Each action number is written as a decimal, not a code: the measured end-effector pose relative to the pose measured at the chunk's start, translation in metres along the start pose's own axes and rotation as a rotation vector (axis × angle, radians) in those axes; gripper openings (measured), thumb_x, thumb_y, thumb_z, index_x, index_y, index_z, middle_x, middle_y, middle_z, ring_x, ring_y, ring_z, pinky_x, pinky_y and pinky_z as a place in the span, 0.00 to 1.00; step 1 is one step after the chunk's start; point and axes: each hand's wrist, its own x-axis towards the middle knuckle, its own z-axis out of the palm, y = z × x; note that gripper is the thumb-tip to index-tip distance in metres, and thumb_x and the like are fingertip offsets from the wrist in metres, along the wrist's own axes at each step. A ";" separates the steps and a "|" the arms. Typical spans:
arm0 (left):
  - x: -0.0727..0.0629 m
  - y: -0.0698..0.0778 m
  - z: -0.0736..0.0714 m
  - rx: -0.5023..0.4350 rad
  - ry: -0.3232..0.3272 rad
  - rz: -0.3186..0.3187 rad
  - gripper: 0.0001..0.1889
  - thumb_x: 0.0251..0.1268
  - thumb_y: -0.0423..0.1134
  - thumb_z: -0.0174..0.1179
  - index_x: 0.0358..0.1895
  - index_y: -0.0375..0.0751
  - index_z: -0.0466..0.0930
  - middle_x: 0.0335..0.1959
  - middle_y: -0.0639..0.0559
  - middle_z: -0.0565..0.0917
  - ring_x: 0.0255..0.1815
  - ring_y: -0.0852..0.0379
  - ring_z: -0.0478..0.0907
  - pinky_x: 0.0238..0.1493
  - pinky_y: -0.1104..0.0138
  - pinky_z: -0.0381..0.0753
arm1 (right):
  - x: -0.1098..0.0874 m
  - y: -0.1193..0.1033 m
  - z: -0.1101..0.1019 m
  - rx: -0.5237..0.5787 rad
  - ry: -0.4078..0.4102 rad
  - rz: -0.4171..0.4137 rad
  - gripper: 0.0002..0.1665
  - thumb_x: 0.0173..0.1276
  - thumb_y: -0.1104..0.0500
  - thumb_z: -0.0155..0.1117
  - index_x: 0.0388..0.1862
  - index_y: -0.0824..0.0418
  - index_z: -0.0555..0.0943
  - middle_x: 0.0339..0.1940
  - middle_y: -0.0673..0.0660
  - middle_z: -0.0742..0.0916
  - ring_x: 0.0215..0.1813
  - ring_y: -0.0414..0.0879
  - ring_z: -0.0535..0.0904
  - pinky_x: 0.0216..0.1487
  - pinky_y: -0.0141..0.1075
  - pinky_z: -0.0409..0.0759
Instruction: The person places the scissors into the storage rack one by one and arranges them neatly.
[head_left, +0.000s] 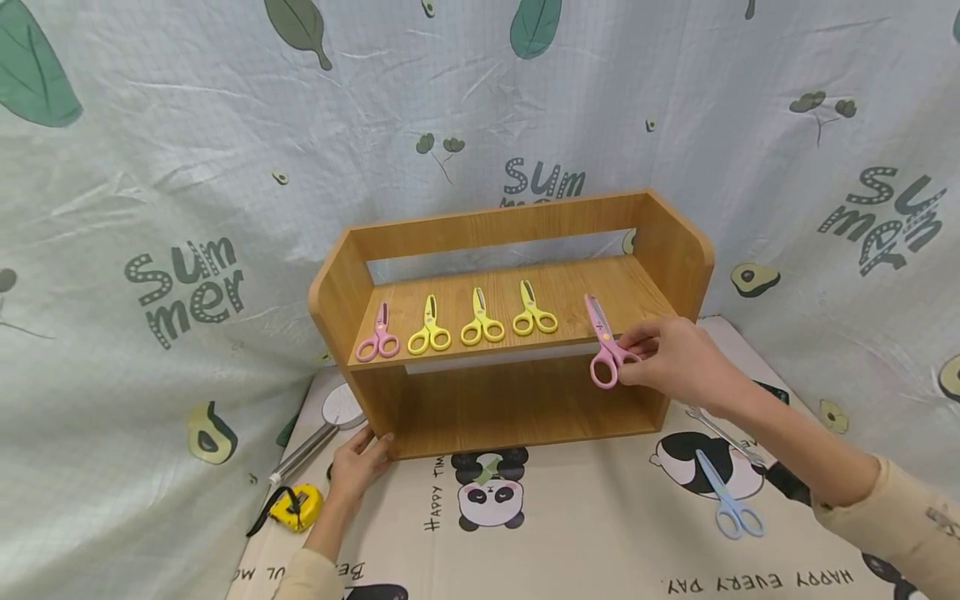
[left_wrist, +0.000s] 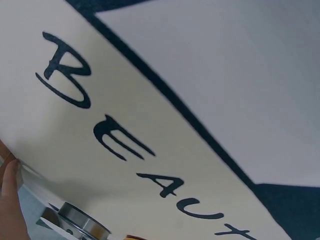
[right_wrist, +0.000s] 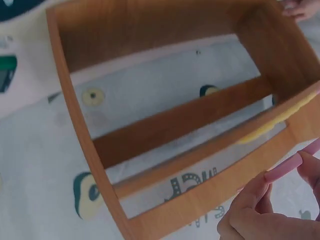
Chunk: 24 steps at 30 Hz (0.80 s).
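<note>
My right hand pinches a pair of pink scissors by one handle loop, blades pointing up and back, at the front edge of the upper shelf's right end. In the right wrist view, thumb and fingers close on the pink handle. A wooden two-tier shelf stands on the table. Along its upper board lie pink scissors at the far left, then three yellow pairs: one, another and a third. My left hand touches the shelf's lower left front corner.
Light blue scissors and a wrench lie on the table right of the shelf. To the left are a yellow tape measure and a round-headed tool with a metal handle. A printed curtain hangs behind.
</note>
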 end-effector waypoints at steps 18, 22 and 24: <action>0.001 -0.001 -0.001 0.001 0.006 -0.007 0.36 0.77 0.39 0.61 0.81 0.34 0.57 0.84 0.33 0.57 0.79 0.30 0.64 0.69 0.45 0.78 | 0.092 -0.030 -0.011 -0.108 -0.086 0.112 0.14 0.63 0.57 0.74 0.40 0.67 0.87 0.29 0.58 0.83 0.37 0.51 0.76 0.29 0.33 0.74; 0.001 0.000 -0.001 0.002 -0.002 -0.008 0.36 0.77 0.39 0.61 0.81 0.33 0.57 0.84 0.33 0.56 0.79 0.30 0.63 0.70 0.45 0.78 | 0.105 -0.027 -0.008 -0.162 -0.089 0.122 0.14 0.61 0.55 0.76 0.28 0.66 0.85 0.18 0.52 0.78 0.27 0.47 0.73 0.25 0.32 0.67; 0.001 0.000 -0.001 0.004 -0.007 -0.008 0.36 0.77 0.39 0.61 0.82 0.33 0.56 0.84 0.33 0.56 0.79 0.29 0.62 0.70 0.46 0.78 | 0.109 -0.024 -0.007 -0.181 -0.103 0.123 0.15 0.61 0.55 0.77 0.24 0.65 0.84 0.14 0.51 0.78 0.23 0.44 0.71 0.23 0.31 0.65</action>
